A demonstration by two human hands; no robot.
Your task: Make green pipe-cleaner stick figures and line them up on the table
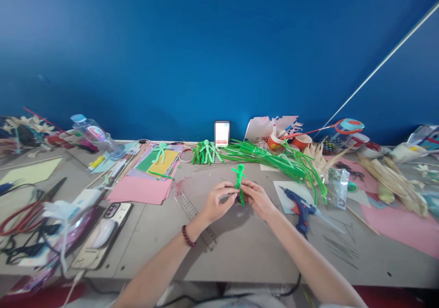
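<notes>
A small bright green pipe-cleaner figure point(240, 172) stands upright between my hands, its round head and outstretched arms showing above my fingers. My left hand point(219, 200) pinches it low on the body from the left side. From the right, my right hand point(258, 199) holds its lower part between thumb and fingers. One green leg hangs below the fingertips; the other is partly hidden. Under my left wrist lies a clear ruler point(196, 218). Several similar green figures point(206, 151) lie at the back, and another pale green figure point(160, 152) rests on coloured sheets to the left.
A blue glue gun point(302, 209) lies on white paper at right, near a bundle of green pipe cleaners point(270, 158). At left are a phone point(115, 221), red-handled scissors point(25, 218), pink paper point(142, 190) and a plastic bottle point(94, 132). A blue wall point(192, 61) rises behind the table.
</notes>
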